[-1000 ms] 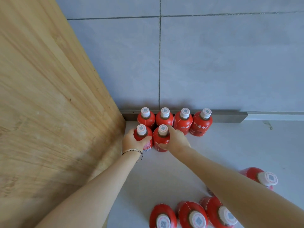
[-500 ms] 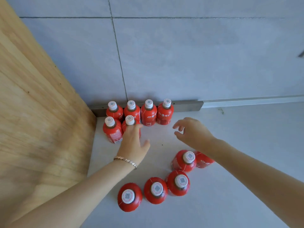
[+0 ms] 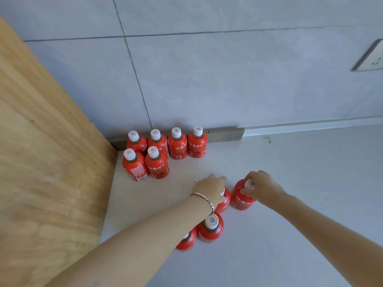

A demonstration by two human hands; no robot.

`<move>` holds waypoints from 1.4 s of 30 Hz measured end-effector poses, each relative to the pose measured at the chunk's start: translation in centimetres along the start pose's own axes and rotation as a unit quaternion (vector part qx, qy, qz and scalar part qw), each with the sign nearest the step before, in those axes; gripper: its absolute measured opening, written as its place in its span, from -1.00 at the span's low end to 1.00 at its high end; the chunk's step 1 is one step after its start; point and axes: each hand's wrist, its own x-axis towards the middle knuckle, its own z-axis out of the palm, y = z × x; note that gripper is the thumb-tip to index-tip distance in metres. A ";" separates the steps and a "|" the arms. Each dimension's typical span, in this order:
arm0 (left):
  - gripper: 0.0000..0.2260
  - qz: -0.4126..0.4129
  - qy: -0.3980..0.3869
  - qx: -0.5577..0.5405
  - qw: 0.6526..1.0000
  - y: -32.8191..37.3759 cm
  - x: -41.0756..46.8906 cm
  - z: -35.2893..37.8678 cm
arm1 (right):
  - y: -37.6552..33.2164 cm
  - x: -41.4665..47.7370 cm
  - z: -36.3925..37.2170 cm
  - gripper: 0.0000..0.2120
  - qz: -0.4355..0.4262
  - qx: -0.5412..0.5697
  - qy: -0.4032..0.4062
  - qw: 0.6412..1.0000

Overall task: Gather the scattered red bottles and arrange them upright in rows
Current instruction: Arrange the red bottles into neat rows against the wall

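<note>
Several red bottles with white caps stand upright in the corner: a back row (image 3: 177,145) along the wall and two in front of it (image 3: 145,165). Nearer to me, several more stand loose on the white floor. My left hand (image 3: 209,188) grips the top of one red bottle (image 3: 224,200), hiding its cap. My right hand (image 3: 262,186) grips the neck of another red bottle (image 3: 241,198) just to its right. Two further bottles (image 3: 210,227) stand under my left forearm, one partly hidden.
A tall wooden panel (image 3: 47,162) walls off the left side. The grey tiled wall (image 3: 228,79) with a metal skirting strip (image 3: 223,134) runs along the back. A wall socket (image 3: 371,56) sits at the far right. White floor (image 3: 300,183) stretches to the right.
Both hands left the two front-row bottles in the corner, drew back toward me and closed on two of the loose bottles. The view swung to the right.
</note>
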 end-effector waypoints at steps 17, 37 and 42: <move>-0.68 -0.086 0.172 0.140 0.971 -11.3 4.9 -5.2 | -11.5 7.7 0.9 -0.66 -0.086 0.098 0.038 0.991; -0.14 -0.332 0.285 -0.445 0.781 -19.1 1.5 -1.8 | -12.4 9.1 6.1 -0.29 0.081 0.335 0.026 0.938; -0.12 -0.357 0.263 -0.441 0.780 -19.0 2.0 -1.4 | -12.4 9.0 7.1 -0.30 0.089 0.364 0.054 0.926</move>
